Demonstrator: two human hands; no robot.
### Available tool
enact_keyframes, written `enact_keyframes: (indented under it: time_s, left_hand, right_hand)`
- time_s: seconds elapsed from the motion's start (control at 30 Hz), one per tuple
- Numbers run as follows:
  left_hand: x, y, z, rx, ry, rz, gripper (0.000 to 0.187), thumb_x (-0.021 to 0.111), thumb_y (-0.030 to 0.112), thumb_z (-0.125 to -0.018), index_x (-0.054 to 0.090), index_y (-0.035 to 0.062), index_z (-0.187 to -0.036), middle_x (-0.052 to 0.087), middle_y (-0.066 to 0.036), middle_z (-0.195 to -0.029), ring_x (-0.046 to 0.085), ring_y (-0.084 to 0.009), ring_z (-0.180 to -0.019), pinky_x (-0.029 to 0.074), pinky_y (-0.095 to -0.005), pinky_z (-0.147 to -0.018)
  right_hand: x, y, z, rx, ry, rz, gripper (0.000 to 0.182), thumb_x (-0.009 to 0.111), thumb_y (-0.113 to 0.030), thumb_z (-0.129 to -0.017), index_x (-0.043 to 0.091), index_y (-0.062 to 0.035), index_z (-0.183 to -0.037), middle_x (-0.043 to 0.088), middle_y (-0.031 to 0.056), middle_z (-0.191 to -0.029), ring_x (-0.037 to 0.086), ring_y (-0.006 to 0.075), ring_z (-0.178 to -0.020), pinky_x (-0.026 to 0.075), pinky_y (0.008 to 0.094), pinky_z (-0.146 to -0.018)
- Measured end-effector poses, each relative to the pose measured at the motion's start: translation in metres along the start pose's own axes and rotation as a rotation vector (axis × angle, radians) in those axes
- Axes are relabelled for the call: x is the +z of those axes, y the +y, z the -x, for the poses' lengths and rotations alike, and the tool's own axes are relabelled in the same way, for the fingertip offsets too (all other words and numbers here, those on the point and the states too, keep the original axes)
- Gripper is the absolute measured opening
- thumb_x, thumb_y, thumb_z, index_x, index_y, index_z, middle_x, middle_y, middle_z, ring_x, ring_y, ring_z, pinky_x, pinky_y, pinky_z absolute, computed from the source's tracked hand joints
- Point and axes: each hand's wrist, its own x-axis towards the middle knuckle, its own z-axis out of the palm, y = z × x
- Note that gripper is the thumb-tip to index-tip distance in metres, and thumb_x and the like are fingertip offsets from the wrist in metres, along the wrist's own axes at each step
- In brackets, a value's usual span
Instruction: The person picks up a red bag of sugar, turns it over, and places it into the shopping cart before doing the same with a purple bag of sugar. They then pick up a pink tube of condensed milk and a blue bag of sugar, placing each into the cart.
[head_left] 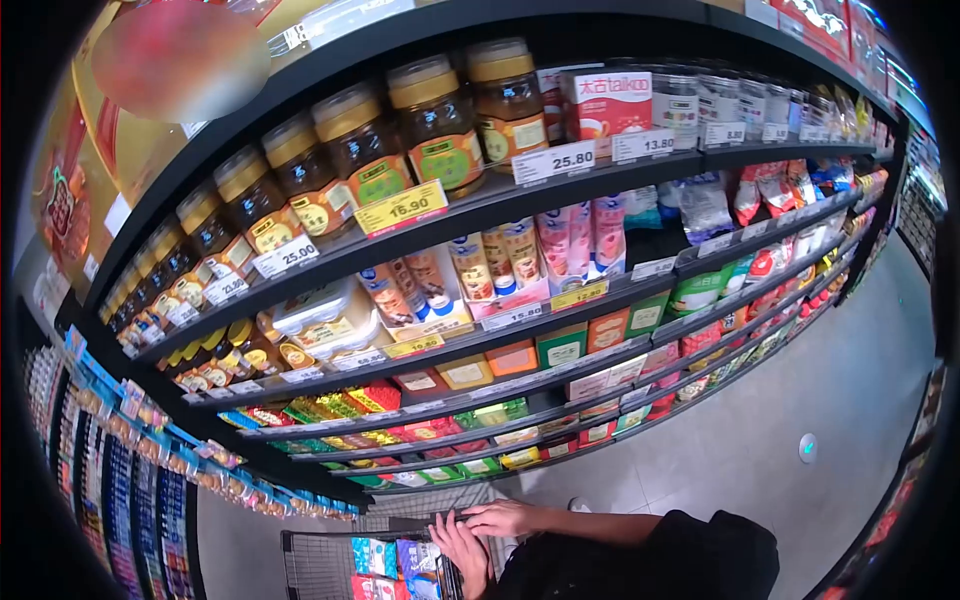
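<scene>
My left hand [459, 551] lies over the handle end of a wire shopping cart [302, 560], its fingers stretched out and slightly apart. Reaching in from the right, my right hand [500, 518] has its fingers extended, and their tips are close to or touching the left hand's fingers. Neither hand is wrapped around anything. Inside the cart, near my left hand, lie a blue and white packet [374, 556], a purple packet [418, 560] and a red packet [378, 588]. My hands cover part of the handle.
A long black shelf rack [480, 200] curves ahead, stocked with honey jars [435, 125], a red and white Taikoo box [610, 103], tubes [490, 262] and bagged goods [700, 290]. Hanging goods [190, 460] line the left. Grey floor [720, 470] stretches right, with a round marker [808, 448].
</scene>
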Motion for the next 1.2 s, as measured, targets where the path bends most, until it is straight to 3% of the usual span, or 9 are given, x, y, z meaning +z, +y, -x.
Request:
enact_keyframes:
  time_s: [0.23,0.53,0.63,0.73,0.8,0.9,0.97,1.1,1.2]
  left_hand:
    - [-0.005,0.009,0.001,-0.196,-0.024,0.018,0.049,0.030,0.034,-0.104,0.047,0.0018,-0.135,0.037,-0.021,-0.147,0.019,-0.0413,-0.142,0.013,-0.0529,-0.114]
    - [-0.006,-0.010,0.004,-0.207,-0.025,0.056,0.051,0.030,0.035,-0.103,0.041,0.0055,-0.143,0.028,-0.020,-0.154,0.013,-0.0382,-0.146,0.010,-0.0520,-0.115]
    - [-0.022,-0.008,0.011,-0.292,-0.071,0.156,0.059,0.034,0.039,-0.102,0.029,0.0055,-0.150,0.017,-0.022,-0.158,0.011,-0.0388,-0.147,0.009,-0.0521,-0.115]
    - [-0.047,-0.017,0.035,-0.390,-0.142,0.371,0.079,0.054,0.045,-0.095,0.020,0.0050,-0.153,0.007,-0.022,-0.159,0.010,-0.0395,-0.146,0.011,-0.0511,-0.116]
    - [-0.045,-0.048,0.065,-0.448,-0.192,0.476,0.092,0.072,0.039,-0.085,0.020,0.0022,-0.151,0.017,-0.020,-0.156,0.014,-0.0356,-0.146,0.017,-0.0439,-0.117]
    - [-0.061,-0.062,0.074,-0.556,-0.234,0.578,0.088,0.074,0.033,-0.084,0.024,0.0004,-0.149,0.020,-0.019,-0.155,0.016,-0.0344,-0.145,0.018,-0.0404,-0.118]
    - [-0.064,-0.073,0.070,-0.393,-0.190,0.618,0.080,0.074,0.029,-0.084,0.032,0.0012,-0.146,0.028,-0.020,-0.151,0.018,-0.0345,-0.145,0.019,-0.0403,-0.117]
    - [-0.064,-0.098,0.073,-0.329,-0.165,0.601,0.065,0.073,0.026,-0.084,0.047,0.0029,-0.138,0.043,-0.018,-0.144,0.024,-0.0354,-0.143,0.023,-0.0425,-0.116]
    - [-0.074,-0.106,0.071,-0.332,-0.204,0.513,0.061,0.073,0.025,-0.084,0.051,0.0023,-0.135,0.046,-0.018,-0.142,0.029,-0.0365,-0.140,0.024,-0.0440,-0.116]
  right_hand:
    - [-0.003,-0.002,-0.005,0.088,-0.030,-0.086,0.035,0.054,-0.034,-0.096,0.061,-0.0091,-0.120,0.050,0.0147,-0.140,0.059,0.0336,-0.113,0.047,0.0431,-0.094]
    - [0.014,-0.006,-0.010,0.004,0.048,-0.121,0.032,0.057,-0.029,-0.095,0.063,-0.0079,-0.118,0.052,0.0147,-0.138,0.060,0.0327,-0.112,0.050,0.0420,-0.091]
    - [0.014,-0.008,-0.021,0.024,0.104,-0.139,0.026,0.058,-0.024,-0.093,0.067,-0.0067,-0.110,0.053,0.0172,-0.137,0.061,0.0358,-0.109,0.051,0.0412,-0.090]
    - [0.019,-0.012,-0.039,-0.044,0.102,-0.087,0.026,0.058,-0.021,-0.092,0.068,-0.0132,-0.115,0.055,0.0175,-0.135,0.062,0.0358,-0.109,0.050,0.0394,-0.092]
    - [0.013,-0.026,-0.050,0.020,0.023,-0.061,0.025,0.057,-0.020,-0.093,0.070,-0.0144,-0.113,0.054,0.0161,-0.136,0.063,0.0340,-0.109,0.051,0.0388,-0.092]
    - [0.026,-0.027,-0.066,0.099,-0.089,-0.004,0.024,0.058,-0.020,-0.093,0.071,-0.0153,-0.112,0.054,0.0154,-0.137,0.063,0.0335,-0.109,0.051,0.0384,-0.092]
    - [0.034,-0.029,-0.077,0.102,-0.010,-0.068,0.022,0.060,-0.020,-0.092,0.072,-0.0171,-0.110,0.055,0.0152,-0.135,0.063,0.0335,-0.109,0.050,0.0381,-0.091]
    - [0.045,-0.030,-0.095,0.068,-0.014,-0.047,0.021,0.062,-0.020,-0.091,0.071,-0.0172,-0.110,0.055,0.0140,-0.135,0.064,0.0319,-0.106,0.051,0.0356,-0.088]
    - [0.048,-0.046,-0.108,0.122,-0.026,-0.070,0.020,0.061,-0.024,-0.091,0.071,-0.0128,-0.105,0.058,0.0133,-0.130,0.063,0.0323,-0.108,0.050,0.0379,-0.089]
